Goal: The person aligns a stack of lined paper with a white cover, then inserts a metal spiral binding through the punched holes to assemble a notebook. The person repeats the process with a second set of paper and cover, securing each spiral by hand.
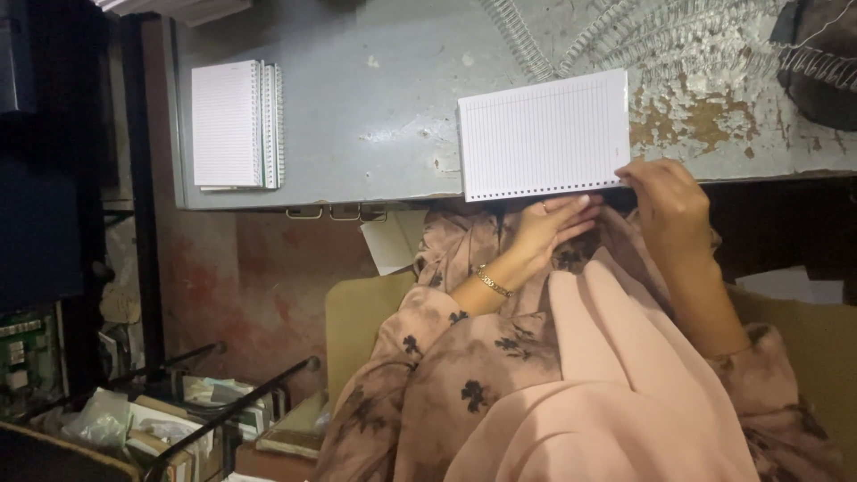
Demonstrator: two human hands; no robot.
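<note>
A stack of white lined sheets (544,134), punched with a row of holes along its near edge, lies on the grey metal table (384,107). My right hand (668,207) pinches the near right corner of that stack at the punched edge. My left hand (546,228), with a gold bracelet on the wrist, lies just below the same edge. Its fingers are stretched out, with the tips touching the holes, and I see nothing held in it. Pink floral sleeves and a pink cloth cover my lap below the table edge.
A pile of spiral-bound lined notebooks (237,125) sits at the table's left end. Loose metal spiral coils (536,45) lie at the far side, on a rusty, peeling patch (705,116). A dark bag (821,54) is at the far right. Metal rods (232,402) and stacked papers are at the lower left.
</note>
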